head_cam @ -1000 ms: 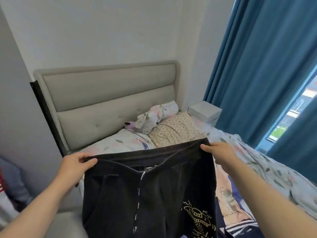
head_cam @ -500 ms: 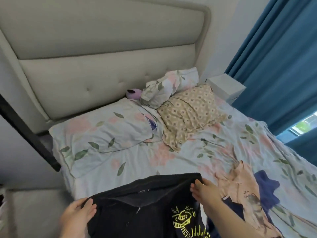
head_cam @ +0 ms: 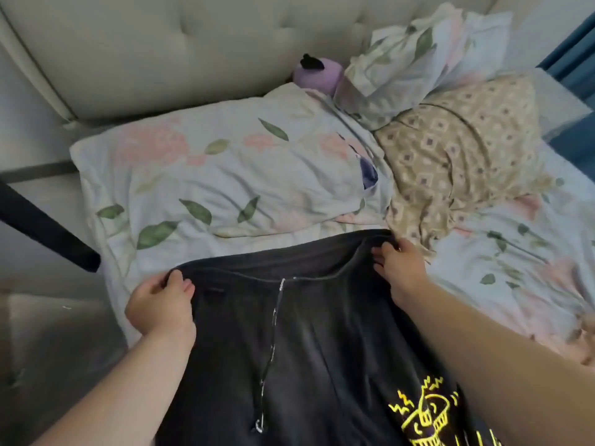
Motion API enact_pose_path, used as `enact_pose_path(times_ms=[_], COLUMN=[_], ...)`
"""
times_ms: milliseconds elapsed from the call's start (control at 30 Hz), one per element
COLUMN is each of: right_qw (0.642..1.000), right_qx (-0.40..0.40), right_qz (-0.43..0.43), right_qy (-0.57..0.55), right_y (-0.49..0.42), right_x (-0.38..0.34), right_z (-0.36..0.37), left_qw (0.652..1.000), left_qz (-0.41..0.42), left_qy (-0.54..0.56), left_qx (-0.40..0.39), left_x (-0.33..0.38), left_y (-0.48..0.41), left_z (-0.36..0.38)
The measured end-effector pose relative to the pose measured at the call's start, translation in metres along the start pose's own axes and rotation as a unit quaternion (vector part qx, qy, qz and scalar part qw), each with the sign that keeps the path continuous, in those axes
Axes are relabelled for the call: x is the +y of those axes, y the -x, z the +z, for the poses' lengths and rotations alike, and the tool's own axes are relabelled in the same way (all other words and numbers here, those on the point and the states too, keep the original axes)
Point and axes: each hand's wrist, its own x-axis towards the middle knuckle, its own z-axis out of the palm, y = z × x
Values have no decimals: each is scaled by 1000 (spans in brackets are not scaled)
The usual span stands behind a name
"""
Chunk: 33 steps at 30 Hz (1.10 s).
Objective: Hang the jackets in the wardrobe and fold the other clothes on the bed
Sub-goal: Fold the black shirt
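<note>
A pair of black pants (head_cam: 322, 349) with a white drawstring and a yellow print on one leg lies spread on the bed (head_cam: 515, 268), waistband toward the pillows. My left hand (head_cam: 161, 305) pinches the left corner of the waistband. My right hand (head_cam: 397, 265) grips the right corner of the waistband, fingers curled over the fabric edge. The lower legs of the pants run out of view at the bottom.
A floral pillow (head_cam: 225, 178) lies just beyond the waistband, a beige patterned pillow (head_cam: 463, 149) to its right, a bunched floral cover (head_cam: 418, 59) and a purple plush toy (head_cam: 317, 72) against the padded headboard (head_cam: 161, 43). A black bar (head_cam: 42, 230) juts in at left.
The pants, held up in the air a second ago, have come down flat onto the bed. Both hands kept their hold on the waistband corners, and the view tilted down.
</note>
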Motion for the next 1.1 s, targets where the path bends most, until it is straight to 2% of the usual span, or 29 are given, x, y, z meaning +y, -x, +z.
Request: enact_pose_path(times_ms=[67, 100, 133, 167, 200, 233, 267, 300, 367, 433, 667, 800, 1100], right_qw=[999, 997, 989, 963, 914, 850, 789, 750, 716, 708, 709, 716, 723], right_qx=[-20, -36, -57, -86, -121, -144, -144, -130, -93, -58, -50, -55, -68], right_qz=[-28, -50, -86, -142, -203, -266, -317, -337, -335, -346, -365, -365, -366], right_qy=[15, 40, 106, 212, 328, 432, 506, 555, 605, 613, 602, 592, 582], right_y=[-22, -32, -39, -42, -43, -44, -44, -44, -47, -52, -60, -62, -62], right_x=[-4, -3, 2, 9, 20, 35, 50, 64, 86, 98, 107, 109, 109], right_z=[28, 40, 49, 55, 60, 63, 66, 68, 72, 77, 81, 81, 81], left_qw=[987, 959, 912, 844, 762, 692, 649, 629, 606, 591, 569, 576, 562], left_qz=[113, 184, 248, 309, 375, 427, 443, 440, 427, 434, 437, 437, 438], left_qy=[-112, -200, -298, -398, -483, -538, -576, -603, -641, -653, -676, -671, -688], left_qx=[-39, -82, -135, -181, -211, -224, -225, -219, -201, -190, -169, -165, -139], left_x=[-9, -16, -26, -38, -50, -59, -65, -68, -72, -75, -78, -77, -75], left_y=[-16, -20, -23, -27, -31, -33, -36, -39, -42, -45, -44, -43, -35], left_z=[9, 10, 6, 1, -4, -8, -9, -8, -5, -2, 2, 3, 3])
